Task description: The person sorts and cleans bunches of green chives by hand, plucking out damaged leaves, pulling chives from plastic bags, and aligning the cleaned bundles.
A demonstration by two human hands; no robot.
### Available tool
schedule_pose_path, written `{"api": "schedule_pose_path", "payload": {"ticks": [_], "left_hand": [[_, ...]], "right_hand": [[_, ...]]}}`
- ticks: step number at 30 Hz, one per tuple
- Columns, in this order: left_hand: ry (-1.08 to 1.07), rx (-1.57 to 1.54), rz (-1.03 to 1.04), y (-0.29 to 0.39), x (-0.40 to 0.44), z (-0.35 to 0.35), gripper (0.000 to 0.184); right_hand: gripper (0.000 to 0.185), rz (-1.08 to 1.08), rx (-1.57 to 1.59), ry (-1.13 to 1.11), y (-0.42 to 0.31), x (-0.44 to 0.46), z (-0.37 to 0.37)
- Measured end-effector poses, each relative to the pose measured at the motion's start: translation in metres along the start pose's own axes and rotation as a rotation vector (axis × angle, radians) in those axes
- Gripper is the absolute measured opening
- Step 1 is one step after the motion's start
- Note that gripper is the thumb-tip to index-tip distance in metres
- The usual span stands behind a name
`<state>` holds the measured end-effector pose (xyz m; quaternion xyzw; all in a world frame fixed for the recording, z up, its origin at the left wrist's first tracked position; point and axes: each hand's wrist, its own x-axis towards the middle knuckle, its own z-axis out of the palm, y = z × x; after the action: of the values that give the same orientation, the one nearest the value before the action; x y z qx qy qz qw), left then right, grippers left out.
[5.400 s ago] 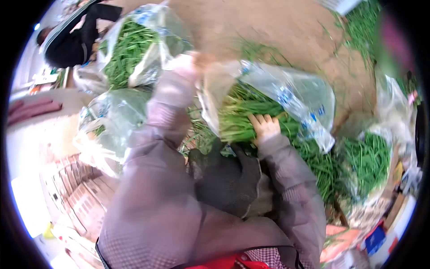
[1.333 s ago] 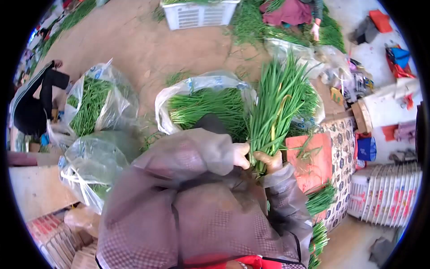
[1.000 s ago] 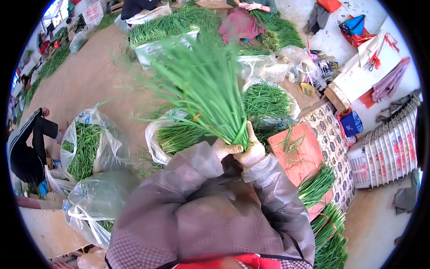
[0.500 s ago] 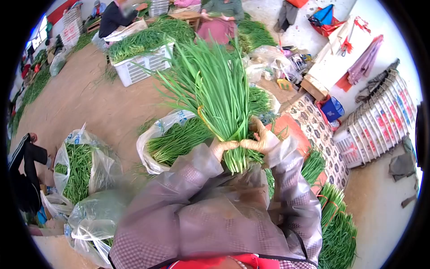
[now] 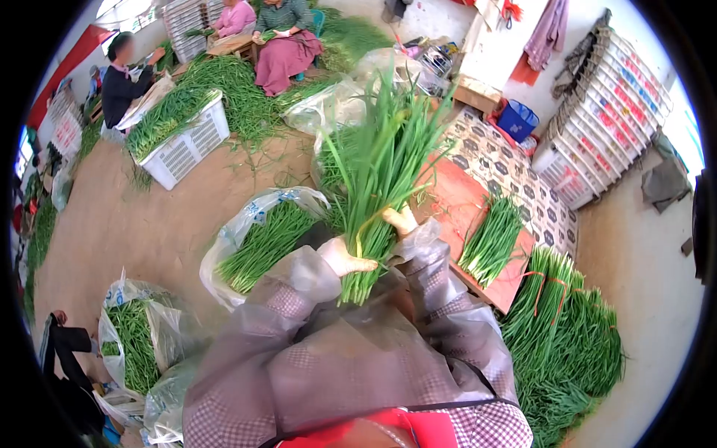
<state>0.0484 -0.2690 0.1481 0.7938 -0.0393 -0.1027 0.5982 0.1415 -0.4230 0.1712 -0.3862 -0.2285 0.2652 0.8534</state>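
An upright bunch of garlic chives (image 5: 385,172) stands in front of my chest, leaves fanned upward and pale stem ends pointing down. My left hand (image 5: 347,257) is wrapped round the lower stems, thumb across the front. Slightly higher, on the right side, my right hand (image 5: 401,220) is closed against the bunch, with its fingers partly hidden behind the leaves. Both hands look gloved. A yellowed leaf (image 5: 360,243) bends down over the stems by my left thumb. To the right, a smaller pile of chives (image 5: 493,237) lies on a reddish board (image 5: 455,190).
Open plastic bags of chives (image 5: 265,246) (image 5: 134,347) stand at left. Tied bundles (image 5: 556,328) are heaped at right below the board. A white crate (image 5: 187,145) holds more greens. Co-workers (image 5: 287,52) (image 5: 127,86) sit further back. Stacked white crates (image 5: 605,119) lean by the wall.
My view has swung, bringing the board and its pile into fuller sight. My right hand has shifted up the bunch, away from my left thumb, which it met before. The leaves have swayed.
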Motion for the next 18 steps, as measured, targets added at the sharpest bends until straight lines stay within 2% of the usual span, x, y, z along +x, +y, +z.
{"api": "schedule_pose_path", "payload": {"ticks": [2,4,5,6,8,9,10,12,13,14,15,16,18], "left_hand": [[0.042,0.124,0.035,0.004,0.005,0.006,0.057],[0.011,0.324,-0.067,0.021,0.006,0.009,0.063],[-0.043,0.057,0.170,0.019,0.009,0.010,0.075],[-0.044,0.059,0.163,0.017,0.012,0.005,0.075],[-0.187,-0.310,0.042,0.018,0.021,-0.010,0.085],[-0.091,-0.269,0.177,0.036,0.025,-0.015,0.088],[0.028,-0.283,0.225,0.036,0.032,-0.015,0.086],[0.087,-0.356,0.177,0.045,0.050,-0.016,0.089],[0.153,-0.334,0.287,0.051,0.064,-0.013,0.089],[0.221,-0.312,0.398,0.059,0.077,-0.009,0.088],[0.235,-0.305,0.385,0.076,0.082,-0.009,0.086],[0.269,-0.239,0.418,0.088,0.094,-0.011,0.078],[0.289,-0.280,0.516,0.134,0.102,-0.004,0.057]], "right_hand": [[0.049,0.018,-0.027,0.040,-0.001,0.002,-0.007],[0.046,0.066,-0.030,0.083,-0.002,0.004,-0.014],[0.046,0.066,-0.025,0.084,-0.002,0.004,-0.016],[0.045,0.041,-0.017,0.110,0.000,0.004,-0.018],[0.042,-0.006,0.002,0.162,0.003,0.003,-0.020],[0.042,0.004,0.036,0.149,0.001,0.002,-0.017],[0.042,0.009,0.044,0.154,0.002,0.005,-0.021],[0.050,-0.095,-0.165,0.050,0.004,0.016,-0.034],[0.059,-0.205,-0.259,0.127,0.013,0.023,-0.040],[0.069,-0.114,-0.218,0.071,-0.013,0.021,-0.026],[0.072,-0.194,-0.314,0.027,-0.024,0.028,-0.030],[0.075,-0.276,-0.411,-0.022,-0.035,0.037,-0.036],[0.078,-0.221,-0.505,-0.029,-0.066,0.043,-0.043]]}}
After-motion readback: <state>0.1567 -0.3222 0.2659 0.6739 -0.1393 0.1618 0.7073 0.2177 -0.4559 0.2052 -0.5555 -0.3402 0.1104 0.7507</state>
